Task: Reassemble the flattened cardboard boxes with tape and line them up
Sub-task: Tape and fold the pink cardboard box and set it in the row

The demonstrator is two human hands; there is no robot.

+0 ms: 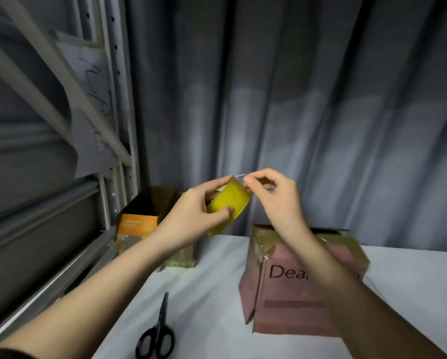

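My left hand [191,216] grips a yellow roll of tape [229,206], held up in the air above the table. My right hand [274,195] pinches the loose tape end at the roll's top right edge. Below my right forearm stands a pink cardboard box [289,288] printed with "Dea", its top corners covered in tape. At the back left an open brown box with an orange panel [139,221] stands against the metal frame.
Black scissors [157,335] lie on the white table [212,294] near its front. A grey metal rack [113,125] rises on the left and a grey curtain [320,99] hangs behind the table.
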